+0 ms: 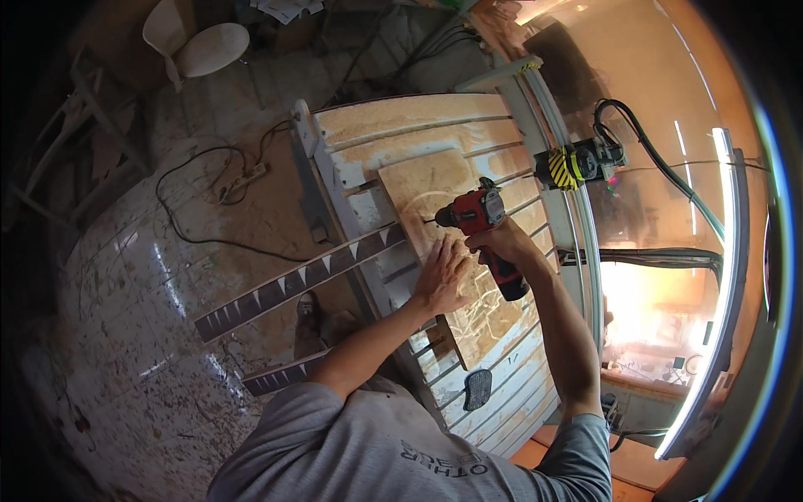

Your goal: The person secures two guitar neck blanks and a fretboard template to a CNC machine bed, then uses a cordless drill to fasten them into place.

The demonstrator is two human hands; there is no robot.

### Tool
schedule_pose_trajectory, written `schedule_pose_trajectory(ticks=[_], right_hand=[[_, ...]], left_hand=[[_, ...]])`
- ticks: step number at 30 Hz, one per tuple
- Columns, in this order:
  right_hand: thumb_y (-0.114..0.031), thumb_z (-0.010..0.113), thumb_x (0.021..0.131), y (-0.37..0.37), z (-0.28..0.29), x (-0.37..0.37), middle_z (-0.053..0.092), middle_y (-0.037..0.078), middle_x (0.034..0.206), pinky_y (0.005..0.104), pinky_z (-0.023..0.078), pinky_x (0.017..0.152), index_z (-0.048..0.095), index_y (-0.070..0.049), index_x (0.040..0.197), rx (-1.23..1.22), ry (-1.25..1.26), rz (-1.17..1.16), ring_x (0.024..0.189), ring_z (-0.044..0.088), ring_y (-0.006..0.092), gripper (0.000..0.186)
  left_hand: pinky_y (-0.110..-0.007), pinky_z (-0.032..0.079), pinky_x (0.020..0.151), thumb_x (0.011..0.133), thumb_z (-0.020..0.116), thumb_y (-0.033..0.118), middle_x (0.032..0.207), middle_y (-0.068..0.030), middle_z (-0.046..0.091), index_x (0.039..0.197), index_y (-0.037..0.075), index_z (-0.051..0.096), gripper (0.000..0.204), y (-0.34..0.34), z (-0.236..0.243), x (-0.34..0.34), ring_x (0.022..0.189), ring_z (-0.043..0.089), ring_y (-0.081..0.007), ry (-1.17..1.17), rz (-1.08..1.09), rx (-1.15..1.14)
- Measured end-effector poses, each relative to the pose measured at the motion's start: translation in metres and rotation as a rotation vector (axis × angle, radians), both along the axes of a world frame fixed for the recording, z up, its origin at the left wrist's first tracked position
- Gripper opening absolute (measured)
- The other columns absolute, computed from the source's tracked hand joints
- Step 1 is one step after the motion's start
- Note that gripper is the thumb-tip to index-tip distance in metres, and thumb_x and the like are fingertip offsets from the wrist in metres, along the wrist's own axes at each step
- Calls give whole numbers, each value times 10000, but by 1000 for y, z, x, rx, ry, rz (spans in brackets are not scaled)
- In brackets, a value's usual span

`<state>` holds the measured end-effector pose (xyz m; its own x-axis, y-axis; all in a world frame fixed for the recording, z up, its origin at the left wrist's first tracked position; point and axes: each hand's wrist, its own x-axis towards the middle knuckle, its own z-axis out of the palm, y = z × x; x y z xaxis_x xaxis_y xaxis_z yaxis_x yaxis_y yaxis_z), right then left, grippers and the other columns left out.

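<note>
A red and black cordless drill is held by its grip in my right hand. Its thin bit points left and meets, or comes very close to, a brown wooden board. My left hand lies on that board with its fingers stretched out, just below the drill's front end. Pale curved lines are cut into the board near both hands. A long dark strip with white triangular marks sticks out leftward from beside the board. Where its right end sits, I cannot tell.
The board rests on a slatted, dusty machine bed. A spindle head with yellow-black stripes hangs at the right. A dark oval pad lies nearer me. A cable with a power strip crosses the floor near a white chair.
</note>
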<state>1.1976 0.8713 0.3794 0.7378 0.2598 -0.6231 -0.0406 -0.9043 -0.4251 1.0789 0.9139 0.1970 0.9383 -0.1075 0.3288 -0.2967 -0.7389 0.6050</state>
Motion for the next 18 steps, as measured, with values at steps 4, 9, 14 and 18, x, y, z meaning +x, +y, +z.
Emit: schedule_pose_trajectory(ticks=[4,9,14,18], right_hand=[[-139,821,722,-2,2,-12,652,35,842,316,535,589,651,-35,1087,126,-8,-30,673,629,136,416],[-125,792,734,-38,-16,-43,701,51,864,300,553,640,651,-51,1171,334,-129,-96,702,659,135,465],[-109,739,790,-75,1,-93,723,80,936,296,546,626,612,-21,1165,713,88,-455,667,652,146,406],[-95,718,800,-106,9,-132,706,93,911,276,532,568,599,-8,1153,967,157,-662,616,633,159,383]], left_hand=[[-548,142,1230,731,723,642,1512,-249,396,1426,58,513,931,-1,0,3,1455,245,-462,66,-43,38],[-575,177,1212,723,733,643,1434,-263,459,1307,20,602,864,-4,3,-2,1423,297,-477,-42,-50,-21],[-578,239,1187,658,812,575,1400,-251,480,1300,61,602,848,0,3,0,1401,352,-471,-164,-31,-46],[-585,248,1185,654,834,513,1467,-272,443,1338,67,588,853,-8,-4,-4,1413,349,-488,-206,14,6]])
